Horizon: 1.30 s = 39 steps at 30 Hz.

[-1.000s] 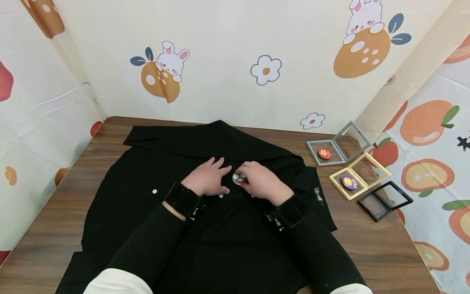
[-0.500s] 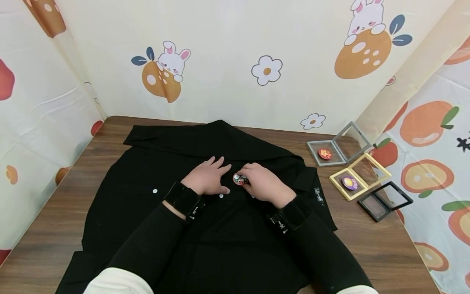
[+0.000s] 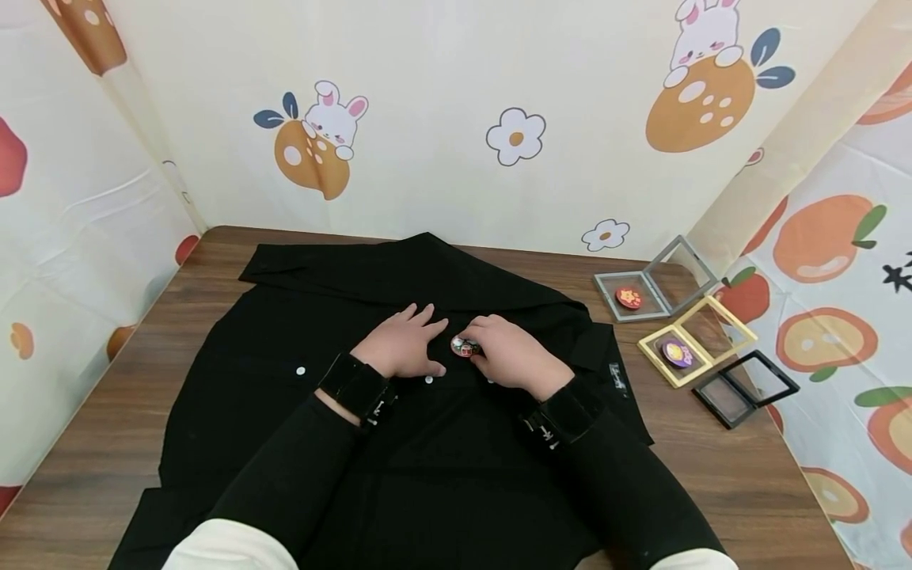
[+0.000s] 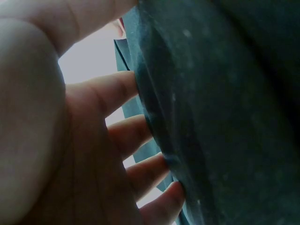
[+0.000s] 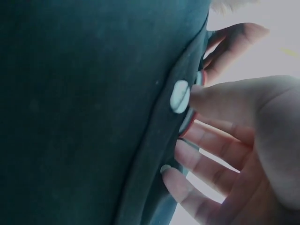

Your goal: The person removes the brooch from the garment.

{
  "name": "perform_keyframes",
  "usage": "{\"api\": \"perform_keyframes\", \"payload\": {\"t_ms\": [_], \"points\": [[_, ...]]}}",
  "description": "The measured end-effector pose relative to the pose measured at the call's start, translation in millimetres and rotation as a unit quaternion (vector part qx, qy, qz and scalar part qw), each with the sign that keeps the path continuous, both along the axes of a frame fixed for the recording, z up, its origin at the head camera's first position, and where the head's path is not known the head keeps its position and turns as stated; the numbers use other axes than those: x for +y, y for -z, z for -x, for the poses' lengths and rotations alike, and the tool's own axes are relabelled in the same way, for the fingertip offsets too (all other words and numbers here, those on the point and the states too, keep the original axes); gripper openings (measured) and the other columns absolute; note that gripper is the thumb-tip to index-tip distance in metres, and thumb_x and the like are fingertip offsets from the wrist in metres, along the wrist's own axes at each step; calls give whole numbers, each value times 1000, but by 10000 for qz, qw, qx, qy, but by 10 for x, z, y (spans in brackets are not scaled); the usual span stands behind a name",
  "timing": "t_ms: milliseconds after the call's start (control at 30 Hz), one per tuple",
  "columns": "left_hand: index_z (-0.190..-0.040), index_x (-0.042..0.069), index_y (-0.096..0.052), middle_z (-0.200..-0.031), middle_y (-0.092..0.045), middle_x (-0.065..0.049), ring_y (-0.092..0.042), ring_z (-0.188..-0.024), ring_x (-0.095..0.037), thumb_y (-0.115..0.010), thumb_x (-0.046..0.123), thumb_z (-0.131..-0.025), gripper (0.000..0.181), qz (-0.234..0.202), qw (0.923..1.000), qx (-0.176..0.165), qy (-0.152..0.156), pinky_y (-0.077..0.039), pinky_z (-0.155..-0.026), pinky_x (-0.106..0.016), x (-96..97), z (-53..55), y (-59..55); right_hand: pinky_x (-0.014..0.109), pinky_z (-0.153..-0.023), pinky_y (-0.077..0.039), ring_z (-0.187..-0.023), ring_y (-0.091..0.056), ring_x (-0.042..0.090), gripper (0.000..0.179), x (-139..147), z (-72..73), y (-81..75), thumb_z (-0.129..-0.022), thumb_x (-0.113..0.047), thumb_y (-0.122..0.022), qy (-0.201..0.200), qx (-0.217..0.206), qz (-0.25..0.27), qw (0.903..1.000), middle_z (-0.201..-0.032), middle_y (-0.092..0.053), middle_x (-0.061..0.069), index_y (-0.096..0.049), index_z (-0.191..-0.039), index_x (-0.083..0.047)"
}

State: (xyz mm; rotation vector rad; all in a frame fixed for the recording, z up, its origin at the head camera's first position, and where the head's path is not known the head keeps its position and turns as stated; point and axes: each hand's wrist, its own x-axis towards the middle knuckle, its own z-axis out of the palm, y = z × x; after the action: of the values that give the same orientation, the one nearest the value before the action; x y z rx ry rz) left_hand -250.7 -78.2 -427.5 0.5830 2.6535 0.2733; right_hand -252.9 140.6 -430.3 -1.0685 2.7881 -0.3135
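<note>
A black shirt (image 3: 242, 380) with white buttons lies spread over the table. On its front is a round, colourful button badge (image 3: 465, 347), partly covered by my right hand (image 3: 518, 358), whose thumb and fingers pinch its right side. In the right wrist view, a white shirt button (image 5: 180, 96) sits just beside the thumb tip, and the badge's red-edged rim shows behind it. My left hand (image 3: 400, 345) rests on the shirt to the left of the badge, fingers spread. Its fingertips press on the cloth in the left wrist view. The badge's back is hidden.
Three hinged clear-window cases stand at the table's right: a grey one (image 3: 603, 283) holding a red badge (image 3: 628, 298), a yellow one (image 3: 650, 343) holding a purple badge (image 3: 676, 354), and a black one (image 3: 737, 421). A patterned cloth wall (image 3: 427, 158) borders the table's back.
My right hand has shifted very slightly right, and a little more of the badge's face shows. The left hand has stayed in place.
</note>
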Motion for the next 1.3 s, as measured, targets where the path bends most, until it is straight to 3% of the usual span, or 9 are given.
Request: {"api": "perform_keyframes", "payload": {"t_ms": [367, 767, 1133, 1300], "points": [[-163, 21, -34, -171, -14, -11, -8, -156, -38, -70, 54, -95, 84, 8, 10000, 41, 8, -13, -124, -53, 1, 0, -12, 39, -99, -51, -110, -63, 21, 22, 16, 91, -39, -102, -14, -65, -43, -310, 300, 9991, -120, -68, 4, -72, -123, -9], [-162, 21, -36, -171, -14, -11, -9, -156, -39, -72, 52, -94, 83, -64, 10000, 21, -22, -14, -124, -55, 1, -2, -26, 34, -78, -52, -79, -61, 9, 13, 72, 176, -58, -104, -21, -65, 508, -836, 973, 9904, -98, -69, -6, -75, -111, -16], [-162, 19, -37, -171, -17, -11, -12, -156, -38, -72, 53, -93, 84, -14, 10000, 64, 3, -16, -124, -53, -7, 12, -13, 37, -82, -52, -87, -62, 12, 14, 84, 242, -29, -104, -27, -65, 931, -1110, 1234, 9817, -101, -69, -6, -76, -106, -20], [-160, 16, -40, -169, -22, -12, -16, -155, -38, -75, 50, -93, 83, -77, 9999, 83, -65, -18, -124, -52, -10, 4, -53, 36, -78, -50, -81, -60, 14, 14, 83, 276, -11, -104, -31, -65, 1160, -1165, 1314, 9776, -96, -68, -6, -75, -103, -21]]}}
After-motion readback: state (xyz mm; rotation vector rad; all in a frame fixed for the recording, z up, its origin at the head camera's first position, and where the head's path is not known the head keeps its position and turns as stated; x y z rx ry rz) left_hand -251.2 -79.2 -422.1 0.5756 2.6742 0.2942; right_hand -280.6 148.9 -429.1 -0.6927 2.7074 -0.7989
